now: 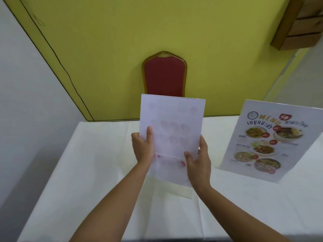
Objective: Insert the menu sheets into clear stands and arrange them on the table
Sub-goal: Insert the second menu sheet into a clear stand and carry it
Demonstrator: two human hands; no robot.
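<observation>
A menu sheet stands upright in the middle of the view with its blank white back toward me; faint prints show through. Its lower part sits inside a clear stand whose base rests on the white table. My left hand grips the sheet's left edge, thumb on the near face. My right hand holds the right edge lower down. A second clear stand with a colourful menu inside stands on the table to the right, facing me.
A red padded chair with a gold frame stands behind the table's far edge against a yellow-green wall. A wooden shelf hangs at the upper right. The table's left edge runs diagonally down to the left.
</observation>
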